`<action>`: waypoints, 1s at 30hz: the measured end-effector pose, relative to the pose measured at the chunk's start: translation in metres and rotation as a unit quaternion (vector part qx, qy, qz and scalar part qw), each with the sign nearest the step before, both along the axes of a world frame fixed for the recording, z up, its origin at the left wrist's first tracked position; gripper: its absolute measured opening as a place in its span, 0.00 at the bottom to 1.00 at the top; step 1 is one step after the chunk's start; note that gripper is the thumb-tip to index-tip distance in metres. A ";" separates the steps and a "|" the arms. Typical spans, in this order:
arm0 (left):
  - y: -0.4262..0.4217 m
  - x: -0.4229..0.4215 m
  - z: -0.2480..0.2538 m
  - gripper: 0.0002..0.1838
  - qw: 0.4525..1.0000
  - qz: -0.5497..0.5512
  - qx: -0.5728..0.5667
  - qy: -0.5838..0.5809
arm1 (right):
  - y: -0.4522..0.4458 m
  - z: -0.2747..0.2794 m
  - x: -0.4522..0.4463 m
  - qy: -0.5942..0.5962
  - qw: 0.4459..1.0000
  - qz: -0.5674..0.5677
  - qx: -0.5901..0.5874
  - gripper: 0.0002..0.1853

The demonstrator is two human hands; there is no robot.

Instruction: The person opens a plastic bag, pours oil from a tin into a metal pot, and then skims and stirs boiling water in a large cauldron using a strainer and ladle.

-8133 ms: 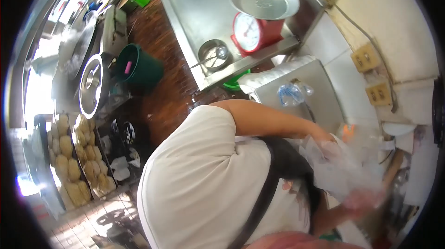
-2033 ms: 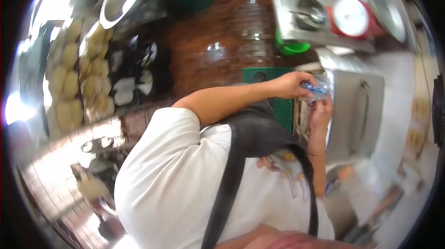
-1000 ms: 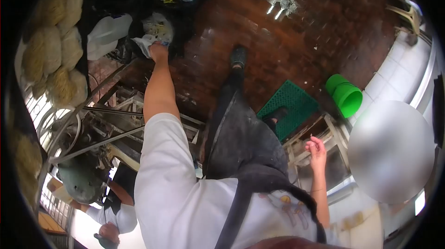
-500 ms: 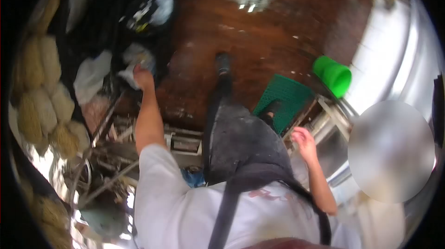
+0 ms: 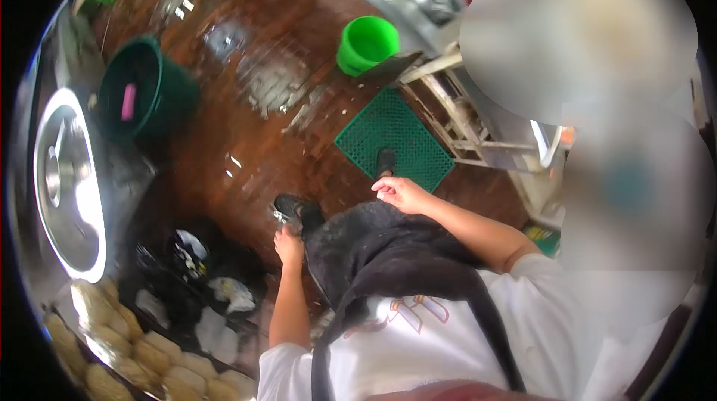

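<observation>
1. At lower left, crumpled white plastic (image 5: 233, 294) lies among black bags (image 5: 146, 255) of waste.
2. Left hand (image 5: 289, 246): a second ago at that waste, now drawn clear and level with the shoe (image 5: 285, 207) in view. Fingers partly curled. Pale flecks at the fingertips: held scrap or shoe, can't tell; grip unconfirmed.
3. Meaning: contact with the waste looks finished. Whether the plastic there is what the hand had, can't tell.
4. Right hand (image 5: 402, 193): now in front of the apron (image 5: 388, 233), loosely curled, nothing seen in it.
5. Further out: yellowish packs (image 5: 153, 356) below the bags, green mat (image 5: 407, 132) ahead, bright green bucket (image 5: 370, 46) beyond it, dark green bin (image 5: 175, 95) left. View has swung; the bin is fully in frame.
</observation>
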State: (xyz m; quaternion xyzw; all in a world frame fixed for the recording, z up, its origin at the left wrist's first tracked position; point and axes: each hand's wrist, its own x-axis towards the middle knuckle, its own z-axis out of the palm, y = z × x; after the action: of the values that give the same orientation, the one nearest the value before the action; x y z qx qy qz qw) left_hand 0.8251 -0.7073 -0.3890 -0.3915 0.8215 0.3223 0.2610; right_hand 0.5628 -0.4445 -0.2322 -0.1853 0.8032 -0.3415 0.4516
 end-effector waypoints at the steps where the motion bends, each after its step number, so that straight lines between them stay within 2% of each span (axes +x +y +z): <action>1: -0.003 -0.023 0.001 0.28 0.999 -0.008 0.003 0.051 | 0.025 0.007 -0.013 0.013 1.000 -0.021 -0.013 0.12; 3: 0.004 -0.067 -0.006 0.26 0.988 -0.034 0.020 0.149 | 0.080 0.018 -0.036 0.020 0.996 -0.075 -0.043 0.13; 5: 0.029 -0.127 0.019 0.25 0.986 -0.045 0.050 0.155 | 0.137 0.035 -0.065 0.013 0.987 -0.137 -0.079 0.13; 6: 0.043 -0.161 0.033 0.25 0.984 -0.052 0.065 0.159 | 0.162 0.046 -0.081 -0.051 0.966 -0.218 -0.129 0.14; 8: 0.081 -0.216 0.051 0.25 0.974 -0.069 0.095 0.194 | 0.206 0.077 -0.113 -0.175 0.883 -0.366 -0.235 0.15; 10: 0.118 -0.262 0.045 0.25 0.964 -0.078 0.143 0.209 | 0.239 0.112 -0.153 -0.202 0.803 -0.438 -0.350 0.18; 11: 0.154 -0.290 0.079 0.25 0.965 -0.043 0.198 0.168 | 0.251 0.135 -0.171 -0.200 0.754 -0.457 -0.428 0.18; 12: 0.197 -0.317 0.130 0.25 0.956 -0.082 0.219 0.176 | 0.260 0.155 -0.187 -0.196 0.701 -0.467 -0.501 0.19; 14: 0.256 -0.355 0.161 0.25 0.937 -0.196 0.229 0.178 | 0.284 0.181 -0.210 -0.192 0.589 -0.450 -0.643 0.21; 15: 0.285 -0.371 0.176 0.24 0.928 -0.207 0.267 0.156 | 0.295 0.192 -0.211 -0.189 0.544 -0.458 -0.677 0.23; 18: 0.365 -0.424 0.199 0.23 0.890 -0.273 0.353 0.097 | 0.341 0.180 -0.172 -0.200 0.506 -0.460 -0.702 0.25; 19: 0.389 -0.439 0.199 0.23 0.874 -0.309 0.365 0.092 | 0.362 0.166 -0.158 -0.201 0.512 -0.483 -0.682 0.26; 21: 0.439 -0.467 0.197 0.23 0.851 -0.349 0.385 0.081 | 0.410 0.135 -0.133 -0.151 0.486 -0.585 -0.631 0.28; 24: 0.522 -0.498 0.204 0.22 0.835 -0.367 0.405 0.061 | 0.495 0.120 -0.090 -0.090 0.472 -0.688 -0.544 0.23; 26: 0.580 -0.499 0.222 0.22 0.823 -0.375 0.424 0.052 | 0.544 0.109 -0.059 -0.067 0.474 -0.714 -0.512 0.20; 30: 0.702 -0.481 0.212 0.20 0.798 -0.403 0.447 -0.034 | 0.647 0.089 -0.007 -0.022 0.475 -0.750 -0.459 0.16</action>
State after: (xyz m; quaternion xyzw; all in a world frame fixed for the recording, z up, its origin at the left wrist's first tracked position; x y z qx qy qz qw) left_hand 0.3445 -0.0048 -0.1774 0.1238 0.6606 0.5057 0.5409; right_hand 0.5554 0.2029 -0.1437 0.3147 0.3543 -0.8738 -0.1090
